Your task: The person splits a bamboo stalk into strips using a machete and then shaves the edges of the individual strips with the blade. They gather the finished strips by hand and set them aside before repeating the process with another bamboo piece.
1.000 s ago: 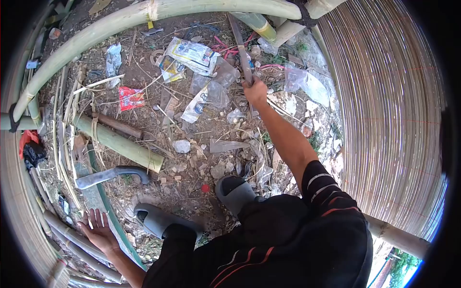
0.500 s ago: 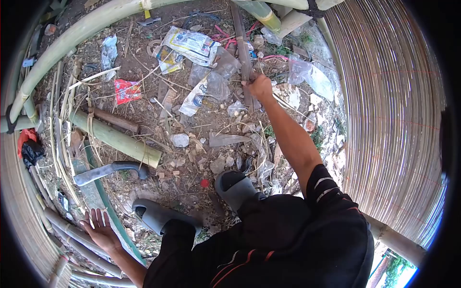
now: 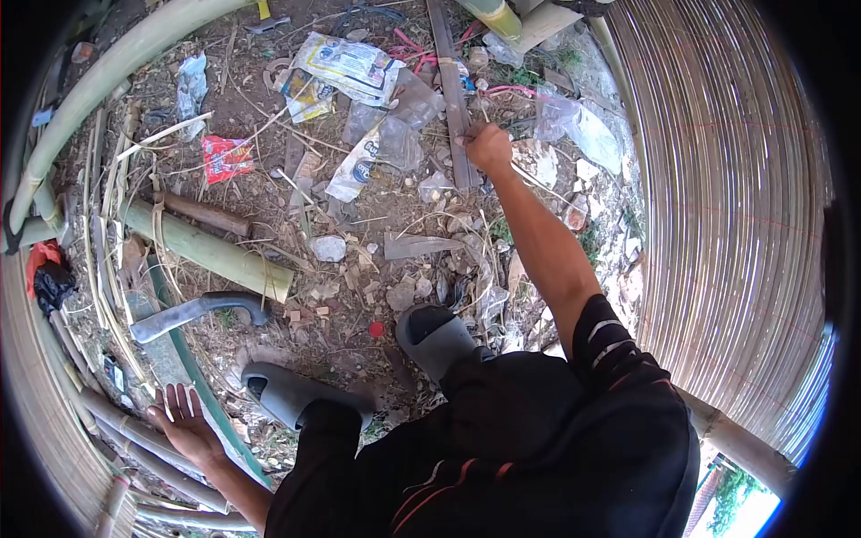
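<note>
My right hand [image 3: 489, 148] is closed around the edge of a long brown wooden strip [image 3: 451, 99] that runs toward the top of the view. My left hand [image 3: 186, 424] is held out at the lower left with its fingers apart and nothing in it. A machete-like blade with a curved dark handle [image 3: 202, 314] lies just above my left hand, over a flat board [image 3: 161, 354]. Beyond it rests a thick cut bamboo piece [image 3: 211, 249], beside a brown wooden piece [image 3: 204, 213].
Plastic wrappers [image 3: 350, 70], a red packet [image 3: 226, 158] and clear plastic [image 3: 578, 130] litter the ground. A curved bamboo pole [image 3: 90, 90] frames the upper left. A slatted bamboo screen [image 3: 726, 197] stands at the right. My grey shoes [image 3: 435, 341] are below centre.
The ground view has shifted slightly up and left. My right hand still holds the wooden strip, whose lower end now shows nearer the hand. My left hand stays open.
</note>
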The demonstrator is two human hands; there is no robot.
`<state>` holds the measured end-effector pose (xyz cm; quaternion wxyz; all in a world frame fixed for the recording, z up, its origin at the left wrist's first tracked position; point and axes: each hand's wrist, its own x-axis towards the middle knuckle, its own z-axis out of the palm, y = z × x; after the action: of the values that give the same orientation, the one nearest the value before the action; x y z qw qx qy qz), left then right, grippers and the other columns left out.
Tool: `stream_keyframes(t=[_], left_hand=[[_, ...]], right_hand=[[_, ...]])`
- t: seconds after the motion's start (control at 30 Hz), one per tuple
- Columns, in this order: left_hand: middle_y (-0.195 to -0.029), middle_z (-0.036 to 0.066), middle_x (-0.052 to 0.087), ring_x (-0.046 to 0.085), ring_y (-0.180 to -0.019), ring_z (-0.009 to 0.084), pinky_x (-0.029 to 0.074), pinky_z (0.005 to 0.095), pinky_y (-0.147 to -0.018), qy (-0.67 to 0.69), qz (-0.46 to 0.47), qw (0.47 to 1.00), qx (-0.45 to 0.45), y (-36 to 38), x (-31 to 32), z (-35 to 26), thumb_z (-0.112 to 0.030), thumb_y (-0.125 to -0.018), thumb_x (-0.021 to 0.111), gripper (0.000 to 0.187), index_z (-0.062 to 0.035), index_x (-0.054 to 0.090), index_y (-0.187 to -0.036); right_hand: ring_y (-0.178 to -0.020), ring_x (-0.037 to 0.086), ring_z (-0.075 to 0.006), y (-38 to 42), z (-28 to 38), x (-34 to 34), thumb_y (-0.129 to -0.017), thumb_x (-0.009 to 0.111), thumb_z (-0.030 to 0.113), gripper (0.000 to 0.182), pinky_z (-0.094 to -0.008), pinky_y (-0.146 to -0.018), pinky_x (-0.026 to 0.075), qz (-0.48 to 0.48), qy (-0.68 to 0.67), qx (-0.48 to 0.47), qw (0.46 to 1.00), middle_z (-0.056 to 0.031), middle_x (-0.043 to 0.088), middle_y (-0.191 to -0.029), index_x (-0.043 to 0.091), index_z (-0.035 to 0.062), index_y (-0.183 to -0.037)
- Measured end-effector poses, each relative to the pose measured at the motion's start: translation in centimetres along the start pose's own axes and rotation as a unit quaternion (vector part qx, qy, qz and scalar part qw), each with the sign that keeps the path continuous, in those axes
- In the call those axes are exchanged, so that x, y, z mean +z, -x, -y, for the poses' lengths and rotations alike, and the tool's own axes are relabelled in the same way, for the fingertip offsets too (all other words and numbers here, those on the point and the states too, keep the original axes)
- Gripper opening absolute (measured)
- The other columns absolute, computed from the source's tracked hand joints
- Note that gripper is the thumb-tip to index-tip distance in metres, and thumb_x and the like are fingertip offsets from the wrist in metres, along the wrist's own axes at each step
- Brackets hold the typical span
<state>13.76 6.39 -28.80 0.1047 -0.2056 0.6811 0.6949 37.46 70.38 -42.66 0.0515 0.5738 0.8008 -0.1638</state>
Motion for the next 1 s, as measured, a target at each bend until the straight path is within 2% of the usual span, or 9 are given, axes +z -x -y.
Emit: stream_keyframes(t=[0.17,0.4,0.5,0.7,0.8,0.87,0.9,0.97,1.0], left_hand=[[-0.145,0.022,0.047,0.048,-0.135,0.0316,0.043,0.0467,-0.112,0.001,-0.008,1.000,0.000,0.1,0.3,0.0,-0.055,-0.106,0.042,0.067,-0.0018,0.039,-0.148],[-0.151,0.021,0.041,0.041,-0.142,0.0329,0.038,0.0465,-0.118,-0.010,-0.007,1.000,-0.003,0.4,0.7,-0.4,-0.050,-0.108,0.041,0.066,-0.0011,0.032,-0.153],[-0.151,0.021,0.041,0.040,-0.142,0.0330,0.038,0.0464,-0.118,-0.008,-0.001,1.000,-0.005,0.3,0.7,-0.1,-0.050,-0.108,0.041,0.067,-0.0010,0.032,-0.153],[-0.149,0.023,0.043,0.045,-0.138,0.0337,0.042,0.0464,-0.113,-0.013,-0.012,1.000,0.007,0.3,1.1,0.2,-0.050,-0.108,0.040,0.066,-0.0010,0.037,-0.152],[-0.147,0.024,0.047,0.049,-0.135,0.0340,0.044,0.0461,-0.111,-0.039,-0.052,0.996,0.055,-2.0,-2.0,1.1,-0.047,-0.108,0.045,0.065,0.0002,0.038,-0.152],[-0.139,0.022,0.054,0.056,-0.127,0.0318,0.049,0.0442,-0.105,-0.054,-0.133,0.986,0.086,-2.6,-3.5,0.2,-0.040,-0.105,0.053,0.058,0.0020,0.044,-0.144],[-0.130,0.019,0.060,0.061,-0.118,0.0292,0.053,0.0413,-0.099,-0.050,-0.163,0.979,0.116,-3.3,-5.1,0.3,-0.035,-0.104,0.057,0.051,0.0024,0.050,-0.137],[-0.114,0.015,0.066,0.066,-0.102,0.0246,0.057,0.0379,-0.085,-0.054,-0.233,0.959,0.150,-5.1,-8.1,0.2,-0.031,-0.102,0.063,0.039,0.0021,0.059,-0.123],[-0.109,0.013,0.067,0.066,-0.097,0.0214,0.056,0.0363,-0.079,-0.063,-0.259,0.952,0.150,-5.8,-8.8,0.0,-0.030,-0.100,0.066,0.037,0.0008,0.060,-0.120]], right_hand=[[-0.098,0.073,-0.0368,1.0,0.9,-0.3,-0.081,0.081,0.048,0.043,-0.0440,-0.084,0.060,-0.015,0.034,-0.013,0.999,-0.0188,0.074,-0.104,0.076,0.0122,-0.102],[-0.091,0.073,-0.0391,1.4,1.9,1.0,-0.076,0.083,0.049,0.045,-0.0474,-0.082,0.059,-0.069,0.084,-0.049,0.993,-0.0203,0.074,-0.093,0.076,0.0096,-0.095],[-0.099,0.072,-0.0367,1.7,2.1,0.8,-0.082,0.079,0.044,0.040,-0.0454,-0.086,0.059,-0.037,0.099,-0.048,0.993,-0.0208,0.073,-0.106,0.076,0.0086,-0.101],[-0.102,0.072,-0.0371,1.4,1.0,1.6,-0.083,0.077,0.045,0.045,-0.0455,-0.089,0.058,-0.052,0.049,-0.051,0.996,-0.0194,0.073,-0.108,0.075,0.0081,-0.108],[-0.102,0.072,-0.0367,2.6,2.8,-0.1,-0.082,0.076,0.053,0.050,-0.0476,-0.088,0.058,-0.048,0.176,-0.039,0.982,-0.0198,0.073,-0.110,0.074,0.0085,-0.104],[-0.091,0.074,-0.0386,4.6,6.2,-2.6,-0.082,0.074,0.058,0.054,-0.0483,-0.076,0.060,-0.075,0.158,-0.057,0.983,-0.0206,0.073,-0.098,0.074,0.0059,-0.095],[-0.082,0.073,-0.0389,5.3,7.3,-2.3,-0.085,0.073,0.053,0.050,-0.0497,-0.067,0.058,-0.168,0.126,-0.180,0.961,-0.0186,0.072,-0.091,0.072,0.0033,-0.089],[-0.075,0.069,-0.0381,8.1,11.8,-3.2,-0.087,0.076,0.032,0.030,-0.0486,-0.067,0.055,-0.182,0.023,-0.393,0.901,-0.0168,0.071,-0.089,0.075,0.0038,-0.098],[-0.079,0.068,-0.0382,10.6,14.5,-3.9,-0.088,0.076,0.028,0.030,-0.0463,-0.071,0.055,-0.124,0.006,-0.448,0.885,-0.0171,0.069,-0.088,0.075,0.0026,-0.102]])
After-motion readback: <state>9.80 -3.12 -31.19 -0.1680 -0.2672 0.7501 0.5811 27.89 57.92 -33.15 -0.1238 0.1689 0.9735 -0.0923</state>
